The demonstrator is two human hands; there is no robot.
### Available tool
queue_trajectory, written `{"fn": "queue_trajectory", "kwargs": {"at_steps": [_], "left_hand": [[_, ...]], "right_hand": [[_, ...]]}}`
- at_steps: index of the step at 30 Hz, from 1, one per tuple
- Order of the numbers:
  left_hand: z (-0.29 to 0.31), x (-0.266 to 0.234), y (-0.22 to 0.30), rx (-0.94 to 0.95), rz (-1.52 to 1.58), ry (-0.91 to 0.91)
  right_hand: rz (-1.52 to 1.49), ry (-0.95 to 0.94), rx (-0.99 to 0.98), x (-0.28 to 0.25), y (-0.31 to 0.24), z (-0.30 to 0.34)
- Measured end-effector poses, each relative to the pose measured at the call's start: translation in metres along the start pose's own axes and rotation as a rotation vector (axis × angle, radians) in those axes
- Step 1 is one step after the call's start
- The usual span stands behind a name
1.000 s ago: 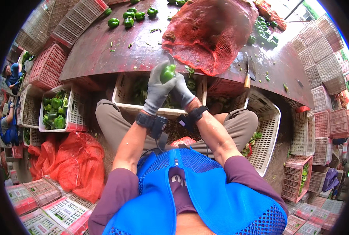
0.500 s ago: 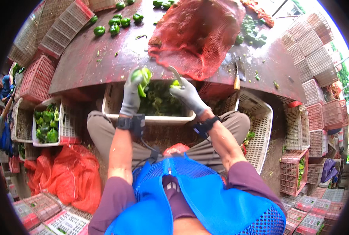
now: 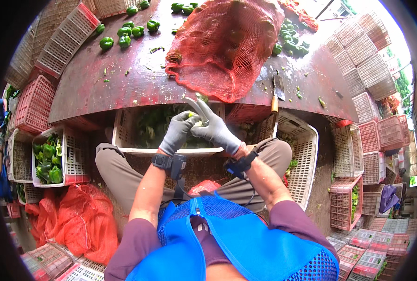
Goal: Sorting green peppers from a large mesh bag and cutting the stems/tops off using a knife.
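My two grey-gloved hands meet above the near crate under the table edge. My left hand (image 3: 176, 133) is closed, its fingertips pinching a small pale-green pepper piece (image 3: 197, 123) against my right hand. My right hand (image 3: 214, 131) is closed round a slim, curved, pale blade-like tool (image 3: 193, 104) that points up and left; its handle is hidden in the glove. A green bit shows near the right fingertips. Below, the white crate (image 3: 171, 151) holds green pepper pieces, dim in the shade.
A red mesh sack (image 3: 225, 51) lies on the dark table (image 3: 96, 93), with green bell peppers (image 3: 124, 32) to its left and more beyond its right. A wooden-handled knife (image 3: 276, 96) rests at the table's edge. Crates stand on both sides; orange mesh bags (image 3: 84, 222) lie at lower left.
My left hand has moved right and down to meet my right hand. The larger green pepper it held no longer shows in it. My right hand has shifted slightly left and down.
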State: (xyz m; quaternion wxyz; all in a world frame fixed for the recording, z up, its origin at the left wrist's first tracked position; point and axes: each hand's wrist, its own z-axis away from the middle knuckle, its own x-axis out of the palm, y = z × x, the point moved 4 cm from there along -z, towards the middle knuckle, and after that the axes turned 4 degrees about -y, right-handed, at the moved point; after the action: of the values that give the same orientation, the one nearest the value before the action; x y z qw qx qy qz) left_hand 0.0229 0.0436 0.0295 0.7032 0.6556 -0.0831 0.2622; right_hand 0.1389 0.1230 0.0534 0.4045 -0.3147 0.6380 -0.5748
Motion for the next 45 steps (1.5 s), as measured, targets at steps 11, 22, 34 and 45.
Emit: {"fn": "queue_trajectory", "kwargs": {"at_steps": [11,22,34,45], "left_hand": [[-0.03,-0.037,0.01,0.198,-1.093,0.309],[-0.234,0.02,0.013,0.035,-1.799,-0.093],[-0.336,0.124,0.044,0.574,-1.95,0.17],[-0.326,0.049,0.045,0.059,-1.633,-0.098]], "right_hand": [[0.778,0.67,0.203,-0.132,-0.057,0.078],[0.723,0.817,0.214,-0.181,-0.026,0.062],[0.322,0.932,-0.011,-0.177,0.019,0.015],[0.636,0.823,0.009,-0.168,0.011,0.011]]}}
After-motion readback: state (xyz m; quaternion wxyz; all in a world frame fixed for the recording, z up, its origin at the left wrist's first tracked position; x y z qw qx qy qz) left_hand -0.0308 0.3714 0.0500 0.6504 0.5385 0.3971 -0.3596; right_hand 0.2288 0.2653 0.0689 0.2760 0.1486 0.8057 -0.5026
